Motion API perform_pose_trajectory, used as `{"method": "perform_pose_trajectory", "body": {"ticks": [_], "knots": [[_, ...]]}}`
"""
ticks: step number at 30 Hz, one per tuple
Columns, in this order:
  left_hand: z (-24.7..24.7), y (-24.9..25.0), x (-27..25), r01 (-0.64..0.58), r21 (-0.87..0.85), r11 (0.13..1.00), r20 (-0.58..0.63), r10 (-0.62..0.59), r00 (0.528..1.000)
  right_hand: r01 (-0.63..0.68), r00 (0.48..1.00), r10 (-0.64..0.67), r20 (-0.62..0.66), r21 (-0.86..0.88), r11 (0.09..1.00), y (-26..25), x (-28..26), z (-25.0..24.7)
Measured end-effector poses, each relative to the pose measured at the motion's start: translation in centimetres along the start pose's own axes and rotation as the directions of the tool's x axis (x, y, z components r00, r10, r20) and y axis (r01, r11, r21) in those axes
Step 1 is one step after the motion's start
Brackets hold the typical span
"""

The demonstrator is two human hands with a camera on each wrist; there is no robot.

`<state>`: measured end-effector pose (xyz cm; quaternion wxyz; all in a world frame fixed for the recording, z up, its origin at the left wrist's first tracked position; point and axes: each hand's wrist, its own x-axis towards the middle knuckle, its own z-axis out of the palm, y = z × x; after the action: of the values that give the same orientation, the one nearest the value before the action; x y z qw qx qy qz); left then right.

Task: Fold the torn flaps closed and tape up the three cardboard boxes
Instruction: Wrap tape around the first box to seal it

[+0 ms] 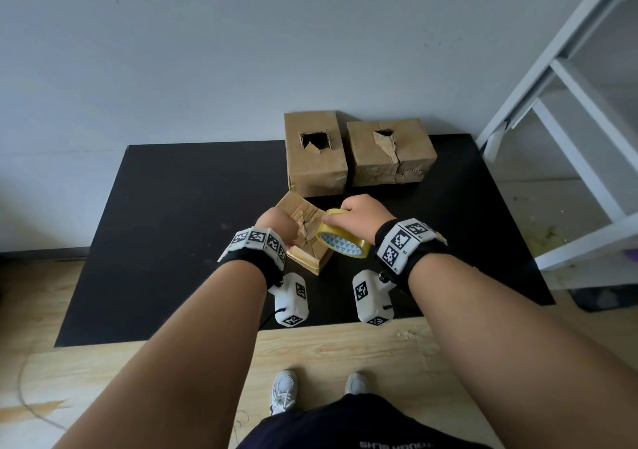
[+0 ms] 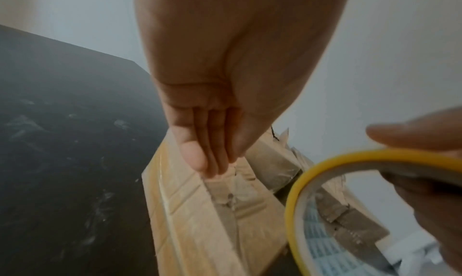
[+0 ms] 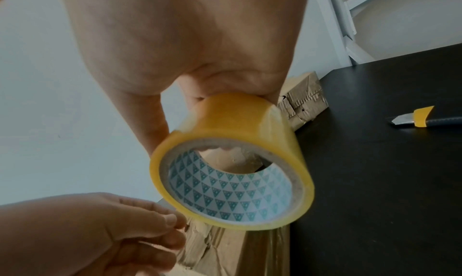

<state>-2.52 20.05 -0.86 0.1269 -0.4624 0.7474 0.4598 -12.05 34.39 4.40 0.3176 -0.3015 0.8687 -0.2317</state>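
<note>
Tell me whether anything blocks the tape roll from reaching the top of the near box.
Nothing visible does. The right hand holds the tape roll right over the near box, with tape already drawn down to it. The left hand presses the box top beside the roll, not under it.

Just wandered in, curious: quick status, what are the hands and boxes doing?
Right hand grips tape roll. Left hand presses near box. Two far boxes still torn open. Nothing blocking.
</note>
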Motion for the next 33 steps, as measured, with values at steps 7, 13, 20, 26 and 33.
{"method": "perform_pose_trajectory", "body": {"ticks": [7, 13, 20, 26, 33], "knots": [[1.7, -0.1, 0.6, -0.146, 0.363, 0.92, -0.143, 0.21, 0.967, -0.028, 0.999, 0.029, 0.045, -0.015, 0.999, 1.5, -0.3, 0.3], [3.3, -0.5, 1.5, -0.168, 0.459, 0.872, -0.146, 0.26, 0.954, -0.052, 0.997, 0.053, 0.052, -0.02, 0.998, 2.9, -0.4, 0.6], [3.9, -0.3, 1.4, -0.14, 0.46, 0.877, -0.189, 0.251, 0.95, -0.07, 0.996, 0.071, 0.059, -0.015, 0.997, 3.7, -0.2, 0.6], [3.8, 0.4, 1.2, -0.151, 0.443, 0.884, -0.166, 0.246, 0.955, -0.087, 0.993, 0.088, 0.081, -0.009, 0.996, 3.9, 0.1, 0.7], [2.1, 0.8, 0.6, -0.135, 0.241, 0.961, -0.235, 0.193, 0.953, -0.094, 0.994, 0.095, 0.05, -0.031, 0.995, 3.7, 0.2, 0.4]]}}
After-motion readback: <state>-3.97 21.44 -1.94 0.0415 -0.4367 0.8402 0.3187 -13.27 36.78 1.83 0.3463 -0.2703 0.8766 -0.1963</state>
